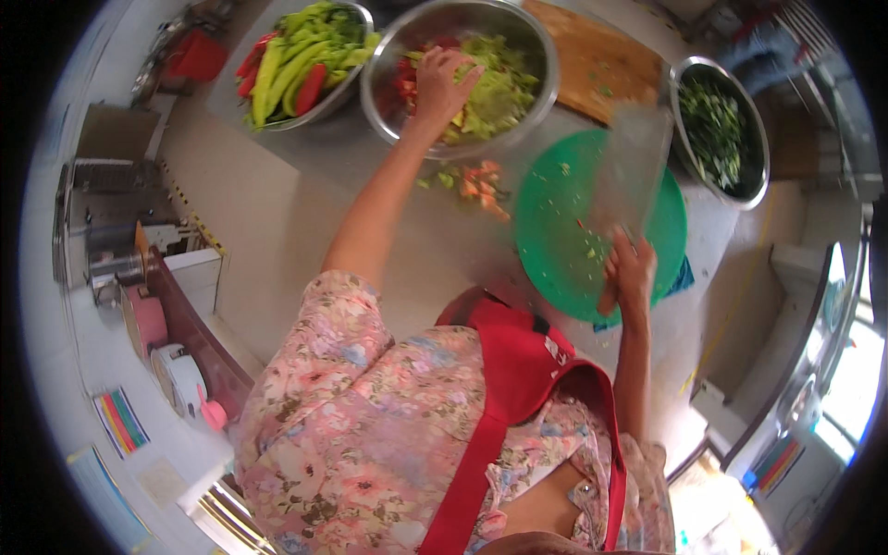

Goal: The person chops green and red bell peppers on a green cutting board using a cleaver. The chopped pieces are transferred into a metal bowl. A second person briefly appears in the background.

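Observation:
My right hand (633, 270) grips the wooden handle of a broad cleaver (633, 163). Its blade, blurred, is over a round green cutting board (558, 229) dotted with small vegetable scraps. My left hand (442, 80) reaches into a large steel bowl (461, 149), fingers apart over chopped green peppers (503, 97) and red pieces (406, 80). I see nothing held in it, though its palm side is hidden. Between bowl and board, a small pile of orange-red and green pieces (482, 187) lies on the metal table (416, 229).
Whole green and red peppers (291, 69) fill a steel bowl at the upper left. Behind the green board lies a wooden board (600, 59). An oval steel basin (756, 187) of cut leafy greens (714, 132) stands at the right. Blue cloth (680, 277) shows under the green board.

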A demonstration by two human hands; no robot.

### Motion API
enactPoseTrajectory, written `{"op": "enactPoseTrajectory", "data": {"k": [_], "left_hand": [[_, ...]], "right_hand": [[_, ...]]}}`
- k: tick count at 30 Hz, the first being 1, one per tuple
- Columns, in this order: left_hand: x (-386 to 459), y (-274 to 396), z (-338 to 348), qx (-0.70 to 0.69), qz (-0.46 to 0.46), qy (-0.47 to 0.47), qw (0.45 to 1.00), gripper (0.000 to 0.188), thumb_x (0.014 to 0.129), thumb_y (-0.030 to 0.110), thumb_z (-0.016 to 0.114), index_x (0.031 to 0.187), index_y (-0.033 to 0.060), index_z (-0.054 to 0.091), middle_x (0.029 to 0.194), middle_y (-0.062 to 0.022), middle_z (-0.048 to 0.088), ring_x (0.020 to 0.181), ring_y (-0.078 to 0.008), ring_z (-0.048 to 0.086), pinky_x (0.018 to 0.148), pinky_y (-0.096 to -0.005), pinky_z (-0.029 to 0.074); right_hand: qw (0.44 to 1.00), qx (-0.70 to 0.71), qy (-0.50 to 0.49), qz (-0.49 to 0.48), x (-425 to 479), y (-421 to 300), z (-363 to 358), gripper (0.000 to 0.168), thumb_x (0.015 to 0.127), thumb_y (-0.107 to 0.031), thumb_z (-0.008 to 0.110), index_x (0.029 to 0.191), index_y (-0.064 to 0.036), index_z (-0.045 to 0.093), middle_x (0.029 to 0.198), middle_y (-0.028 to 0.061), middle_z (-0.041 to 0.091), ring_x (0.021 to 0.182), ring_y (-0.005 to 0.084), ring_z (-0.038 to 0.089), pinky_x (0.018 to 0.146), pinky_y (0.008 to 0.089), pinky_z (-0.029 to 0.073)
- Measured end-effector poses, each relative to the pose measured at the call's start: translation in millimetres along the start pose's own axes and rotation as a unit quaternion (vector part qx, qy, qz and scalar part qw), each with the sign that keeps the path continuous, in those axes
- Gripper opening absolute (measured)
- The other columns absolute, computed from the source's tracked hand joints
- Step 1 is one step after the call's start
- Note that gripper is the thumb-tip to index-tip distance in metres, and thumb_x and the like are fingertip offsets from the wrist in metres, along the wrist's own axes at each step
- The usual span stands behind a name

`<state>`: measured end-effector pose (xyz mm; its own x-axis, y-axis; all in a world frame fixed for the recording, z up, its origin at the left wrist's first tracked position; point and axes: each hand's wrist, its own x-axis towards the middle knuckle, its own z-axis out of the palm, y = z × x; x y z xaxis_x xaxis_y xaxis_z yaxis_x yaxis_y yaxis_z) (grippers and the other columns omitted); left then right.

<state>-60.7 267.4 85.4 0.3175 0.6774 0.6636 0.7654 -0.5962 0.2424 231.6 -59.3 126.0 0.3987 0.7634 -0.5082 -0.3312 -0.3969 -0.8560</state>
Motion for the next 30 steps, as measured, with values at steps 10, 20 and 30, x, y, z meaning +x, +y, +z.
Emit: {"op": "enactPoseTrajectory", "data": {"k": [10, 20, 30], "left_hand": [[-40, -196, -106, 0.228, -0.231, 0.016, 0.946, 0.06, 0.074, 0.013, 0.073, 0.129, 0.0013, 0.051, 0.121, -0.0198, 0.06, 0.116, -0.0367, 0.054, 0.103, -0.0463, 0.039], [-19, -156, -154, 0.085, -0.265, 0.06, 0.959, 0.049, 0.086, 0.026, 0.073, 0.126, 0.0033, 0.056, 0.115, -0.0144, 0.06, 0.109, -0.0278, 0.059, 0.095, -0.0406, 0.047], [-60, 109, -155, -0.721, -0.438, 0.109, 0.525, 0.035, 0.097, 0.02, 0.064, 0.127, 0.005, 0.054, 0.123, -0.0094, 0.062, 0.11, -0.0197, 0.061, 0.094, -0.0374, 0.053]], "right_hand": [[0.93, -0.339, 0.139, 0.001, -38, 71, -98, 0.021, 0.095, -0.022, 0.059, 0.098, -0.001, 0.062, 0.059, 0.0117, 0.058, 0.046, 0.0222, 0.056, 0.044, 0.0372, 0.045], [0.83, -0.537, 0.097, -0.115, -48, 99, -102, 0.061, 0.086, -0.014, 0.067, 0.143, -0.009, 0.046, 0.101, 0.0187, 0.066, 0.084, 0.0367, 0.066, 0.072, 0.0477, 0.051], [0.783, -0.551, 0.091, -0.272, -31, 97, -106, 0.043, 0.083, -0.01, 0.07, 0.126, -0.008, 0.062, 0.11, 0.0161, 0.059, 0.099, 0.0362, 0.061, 0.083, 0.0427, 0.051]]}}
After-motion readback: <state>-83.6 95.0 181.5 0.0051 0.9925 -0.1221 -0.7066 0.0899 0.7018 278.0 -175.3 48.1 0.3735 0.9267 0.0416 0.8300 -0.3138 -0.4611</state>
